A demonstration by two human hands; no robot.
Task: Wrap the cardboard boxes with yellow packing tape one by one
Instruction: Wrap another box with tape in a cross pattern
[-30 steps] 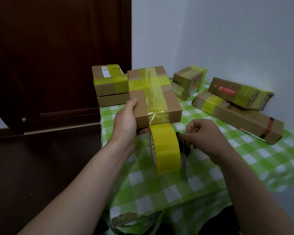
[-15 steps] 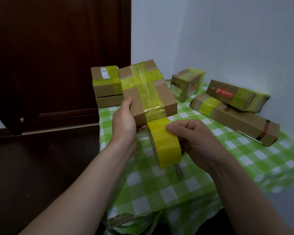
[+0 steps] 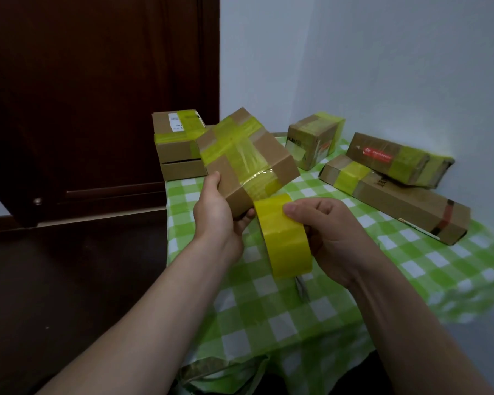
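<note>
Your left hand point(image 3: 217, 215) grips the near-left corner of the cardboard box point(image 3: 246, 158), thumb on top and fingers curled beneath, holding it tilted above the checked tablecloth point(image 3: 354, 309) — your right hand point(image 3: 334, 238) is curled round the yellow tape roll point(image 3: 285, 238), which touches the box's near edge. The band looks joined to the roll there, so pull it taut and flat round the underside, turning the box rather than dragging the roll — slack would likely wrinkle.

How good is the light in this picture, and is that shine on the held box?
Head view: light is dim, the door nearly black; a white glint crosses the tape on the held box, while the tape roll shows only dull sheen; the tablecloth blurs toward its right edge.
</note>
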